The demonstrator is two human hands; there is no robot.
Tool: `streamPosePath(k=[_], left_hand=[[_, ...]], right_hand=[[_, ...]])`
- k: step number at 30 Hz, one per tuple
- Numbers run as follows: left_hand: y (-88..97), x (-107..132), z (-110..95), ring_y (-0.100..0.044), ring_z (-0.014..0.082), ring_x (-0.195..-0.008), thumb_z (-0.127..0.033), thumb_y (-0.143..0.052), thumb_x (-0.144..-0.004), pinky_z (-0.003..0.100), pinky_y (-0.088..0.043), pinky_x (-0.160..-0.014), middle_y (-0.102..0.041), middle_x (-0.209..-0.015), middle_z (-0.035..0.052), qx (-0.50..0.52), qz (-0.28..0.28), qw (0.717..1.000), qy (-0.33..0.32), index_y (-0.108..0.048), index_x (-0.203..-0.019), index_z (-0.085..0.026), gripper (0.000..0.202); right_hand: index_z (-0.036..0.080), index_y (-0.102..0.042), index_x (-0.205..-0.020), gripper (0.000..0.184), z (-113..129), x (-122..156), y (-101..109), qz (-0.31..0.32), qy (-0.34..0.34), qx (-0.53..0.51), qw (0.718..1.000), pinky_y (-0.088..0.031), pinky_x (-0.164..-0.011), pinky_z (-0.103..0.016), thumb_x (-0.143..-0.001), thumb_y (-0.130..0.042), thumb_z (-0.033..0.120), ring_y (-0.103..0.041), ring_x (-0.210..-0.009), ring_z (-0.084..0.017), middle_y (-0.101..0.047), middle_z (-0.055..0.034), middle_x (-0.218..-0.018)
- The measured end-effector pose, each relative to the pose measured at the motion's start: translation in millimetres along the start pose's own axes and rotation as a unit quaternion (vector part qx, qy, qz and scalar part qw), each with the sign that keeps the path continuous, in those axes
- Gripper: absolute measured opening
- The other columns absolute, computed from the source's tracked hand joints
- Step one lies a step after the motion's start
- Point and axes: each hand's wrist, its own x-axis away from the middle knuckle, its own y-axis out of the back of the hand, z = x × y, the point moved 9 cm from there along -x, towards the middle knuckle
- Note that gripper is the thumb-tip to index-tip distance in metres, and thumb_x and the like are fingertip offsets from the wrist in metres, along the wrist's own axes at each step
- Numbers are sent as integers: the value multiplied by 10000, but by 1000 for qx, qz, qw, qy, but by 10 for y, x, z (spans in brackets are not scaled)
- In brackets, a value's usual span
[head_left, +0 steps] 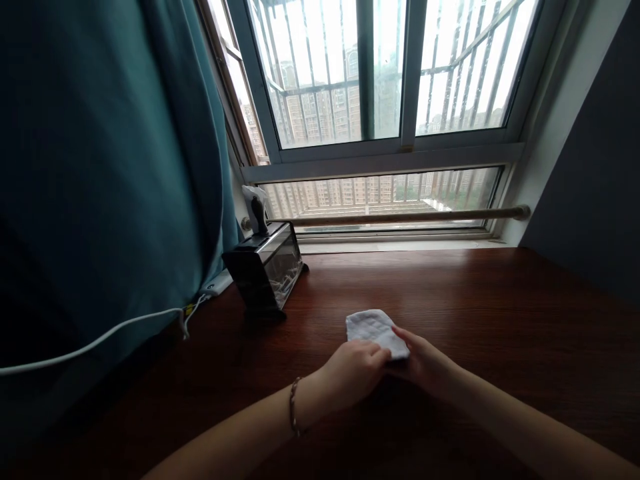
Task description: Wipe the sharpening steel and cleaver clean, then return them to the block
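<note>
Closest to the person, the two arms come in from 7 and 5 o'clock, and a thin bracelet [293, 407] sits on the left wrist. The left hand [356, 372] and the right hand [425, 360] meet close together at a small white cloth [373, 327], and both have hold of it. The left grip is curled over the near edge, with the fingers bent on top. The right grip pinches the right end, thumb on top and the other fingers mostly hidden below. The cloth looks folded flat. It lies at 1 o'clock from the left hand and at 10 o'clock from the right hand, and its long way runs from about 10 to 4 o'clock. No hand is nearer, as both touch it. What seems to matter most is that its loose end points away to 10 o'clock, past both grips. I cannot tell if that end rests on the brown surface [475, 300] or is just above it. Farther on, at 10 o'clock from the cloth and well apart from it, stands a black box [287, 267] with a see-through side. A white cord [115, 330] and a blue curtain [125, 133] are left of the box. Farthest off, at 12 o'clock, a rod [400, 219] runs across the window [325, 155].
</note>
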Motion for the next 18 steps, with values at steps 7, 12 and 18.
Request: streamPosePath(k=[7,12,18], left_hand=[[1263,590,948,-310,271,-1385,-398,-579,-837,478,-297,-1137,-399,-1427,148,-108,-441,875,169,-306,-1377,-171,646],[1503,1420,2236,-98,349,-1436,-564,-670,-694,445,-121,-1190,-93,-1510,293,-125,-539,709,438,-82,-1429,19,1107],[1244,1629,2954,-210,362,-1398,-465,-815,-512,413,-197,-1171,-211,-1465,307,15,-519,687,509,-65,-1411,63,1285]], right_hand=[[107,-657,-707,243,290,117,306,-82,68,49,993,-451,-547,-250,-475,-583,95,-575,-594,-166,-655,-54,-667],[123,-660,-623,171,409,284,690,-140,74,-5,987,-474,-564,-258,-483,-576,72,-557,-578,-154,-635,-46,-621],[138,-641,-691,177,537,349,901,-145,102,29,984,-501,-670,-324,-538,-558,103,-594,-653,-194,-650,-77,-703]])
